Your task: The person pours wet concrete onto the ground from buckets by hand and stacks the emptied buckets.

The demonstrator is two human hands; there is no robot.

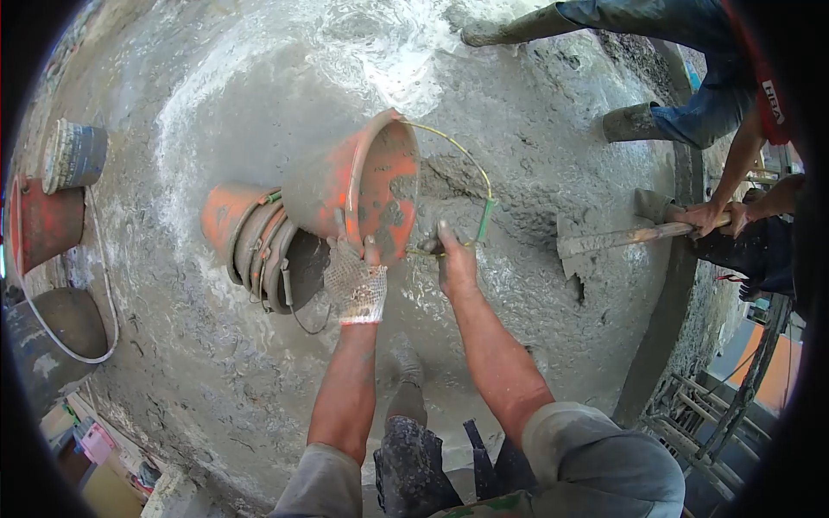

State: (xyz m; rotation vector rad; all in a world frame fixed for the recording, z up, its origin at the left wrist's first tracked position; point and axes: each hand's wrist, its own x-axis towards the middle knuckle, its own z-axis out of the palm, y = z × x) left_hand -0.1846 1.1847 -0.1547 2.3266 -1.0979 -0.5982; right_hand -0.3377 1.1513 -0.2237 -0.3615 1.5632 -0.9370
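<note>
An orange, cement-smeared bucket (324,186) is tilted on its side in front of me, its mouth turned right. My left hand (356,281), in a dirty white mesh glove, is closed on the bucket's lower rim. Bare and closed, my right hand (456,263) is at the lower end of the wire handle (489,177), which has a green grip; the exact finger contact is partly hidden. Just left of my glove, several nested orange buckets (246,229) lie on their sides in the wet cement, partly covered by the raised one.
At right, another person's hands (721,216) hold a hoe (609,240) in wet grey cement (540,302). Their boots (635,123) stand nearby. A red bucket (52,224), a blue pail (78,155) and a grey drum (56,337) line the left edge. Bamboo poles (712,414) stand lower right.
</note>
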